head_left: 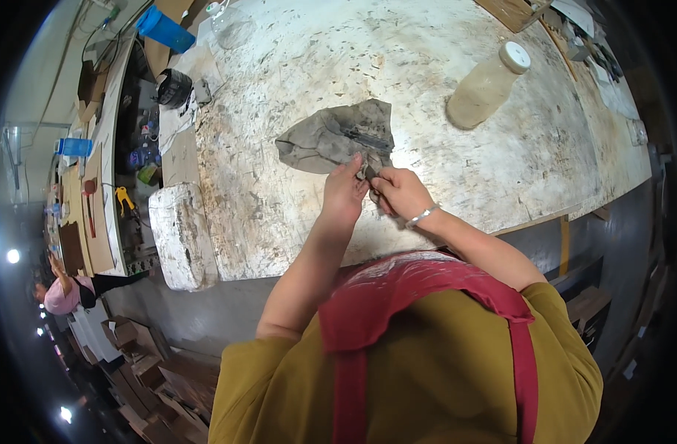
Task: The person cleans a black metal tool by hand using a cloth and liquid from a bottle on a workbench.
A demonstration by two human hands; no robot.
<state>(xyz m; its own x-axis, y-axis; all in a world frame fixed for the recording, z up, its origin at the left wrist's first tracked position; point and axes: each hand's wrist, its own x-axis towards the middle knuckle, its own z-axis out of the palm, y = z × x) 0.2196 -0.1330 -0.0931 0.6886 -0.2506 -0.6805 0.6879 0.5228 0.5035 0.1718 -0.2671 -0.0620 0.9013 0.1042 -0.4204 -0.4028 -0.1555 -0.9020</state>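
A flat, grey-brown suede-like piece [316, 137] with a pointed left end lies on the worn white tabletop. Dark narrow strips [368, 139] rest on its right part; their exact kind I cannot make out. At the near edge, my left hand [344, 194] is closed, its thumb and fingers pinching a small folded bit of the grey material. My right hand [403, 194], with a silver bracelet at the wrist, pinches the same bit from the right. Both hands are almost touching. The fingertips partly hide what is between them.
A cloudy jar with a white lid [480, 87] stands to the right on the worktable [279, 222]. A white-smeared block [182, 237] sits at the left edge. Farther back left are a blue cup [164, 29] and a black container [173, 88]. Another person [68, 292] is far left.
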